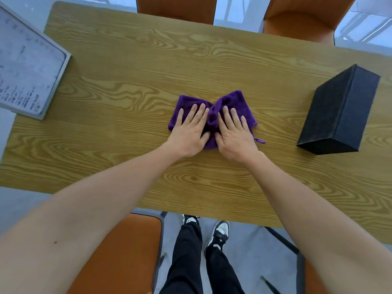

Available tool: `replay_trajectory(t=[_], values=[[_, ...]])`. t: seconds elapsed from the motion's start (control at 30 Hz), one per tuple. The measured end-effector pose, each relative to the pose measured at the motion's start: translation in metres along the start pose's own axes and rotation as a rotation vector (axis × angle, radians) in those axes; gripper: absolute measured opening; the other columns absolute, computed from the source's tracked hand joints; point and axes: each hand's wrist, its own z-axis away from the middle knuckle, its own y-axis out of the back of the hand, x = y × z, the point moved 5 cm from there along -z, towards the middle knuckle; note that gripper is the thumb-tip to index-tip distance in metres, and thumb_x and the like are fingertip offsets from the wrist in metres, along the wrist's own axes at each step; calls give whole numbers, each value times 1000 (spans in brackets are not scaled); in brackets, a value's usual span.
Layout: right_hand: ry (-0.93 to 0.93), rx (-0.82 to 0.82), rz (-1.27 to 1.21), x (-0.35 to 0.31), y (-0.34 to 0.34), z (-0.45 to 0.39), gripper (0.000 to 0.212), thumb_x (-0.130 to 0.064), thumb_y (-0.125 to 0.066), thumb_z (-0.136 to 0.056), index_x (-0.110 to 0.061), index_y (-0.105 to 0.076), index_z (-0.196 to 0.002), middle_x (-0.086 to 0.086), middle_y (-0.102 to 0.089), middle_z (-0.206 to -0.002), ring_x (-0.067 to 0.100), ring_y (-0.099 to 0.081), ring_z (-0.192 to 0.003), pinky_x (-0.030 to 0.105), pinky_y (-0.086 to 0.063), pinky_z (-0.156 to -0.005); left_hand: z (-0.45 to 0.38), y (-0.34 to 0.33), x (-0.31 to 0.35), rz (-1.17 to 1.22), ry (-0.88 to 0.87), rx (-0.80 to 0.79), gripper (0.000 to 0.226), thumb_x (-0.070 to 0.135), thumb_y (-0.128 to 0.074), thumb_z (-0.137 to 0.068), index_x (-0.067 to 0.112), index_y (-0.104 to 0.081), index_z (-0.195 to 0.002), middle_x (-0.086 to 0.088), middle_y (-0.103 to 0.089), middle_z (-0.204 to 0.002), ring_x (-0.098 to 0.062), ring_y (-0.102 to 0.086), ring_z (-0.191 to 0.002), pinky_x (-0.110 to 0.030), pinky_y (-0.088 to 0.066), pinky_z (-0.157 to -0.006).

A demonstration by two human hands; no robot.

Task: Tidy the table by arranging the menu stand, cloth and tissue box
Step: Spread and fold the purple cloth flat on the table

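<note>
Head view: we see both hands flat on the cloth [233,100], mid-table [127,71].
Left hand [188,132]: spread, pressing.
Right hand [235,134]: spread, pressing.
Box [337,111]: right, closed.
Menu stand [27,66]: far left.

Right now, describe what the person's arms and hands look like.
Both forearms are bare, with no sleeves in view. The left hand and right hand wear no gloves, rings, watch or bracelet that I can see. Fingers look short-nailed and unpainted. A small dark mark sits on the left forearm.
</note>
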Motion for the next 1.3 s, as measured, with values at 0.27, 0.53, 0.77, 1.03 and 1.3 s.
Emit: replay_trajectory(t=[0.27,0.53,0.77,1.03,1.3], values=[[-123,13,-57,-6,-11,26,68,-48,-30,-105,-25,-5,-164,9,6,-173,31,8,-159,54,1,-126,33,-10,2,47,170,22,71,55,-31,-103,25,-4,-162,-3,6,-170,-26,8,-156,-59,5,-122],[-110,0,-51,-8,-37,103,68,-48,-38,-105,-24,-13,-164,13,-3,-173,34,0,-159,57,-6,-125,95,-37,38,43,207,-28,73,56,-33,-102,27,-2,-162,-3,8,-170,-27,9,-156,-61,3,-121],[-169,6,-42,0,-63,177,70,-49,-42,-104,-17,-23,-163,19,-14,-170,41,-11,-157,61,-16,-122,150,-66,80,43,256,-5,69,58,-35,-101,33,-10,-161,-6,1,-170,-29,3,-156,-62,-2,-120],[-114,-15,-33,6,-57,168,72,-54,-35,-105,-24,-10,-165,12,3,-172,34,4,-159,55,-6,-125,146,-61,78,9,250,-11,71,60,-31,-101,33,-3,-161,-7,7,-170,-30,7,-156,-61,1,-121],[-57,-2,-61,-11,-23,80,67,-49,-34,-106,-26,-10,-165,8,1,-173,30,5,-159,53,-2,-126,85,-26,25,3,244,14,70,59,-29,-102,34,-2,-161,-6,6,-170,-28,7,-156,-59,0,-122]])
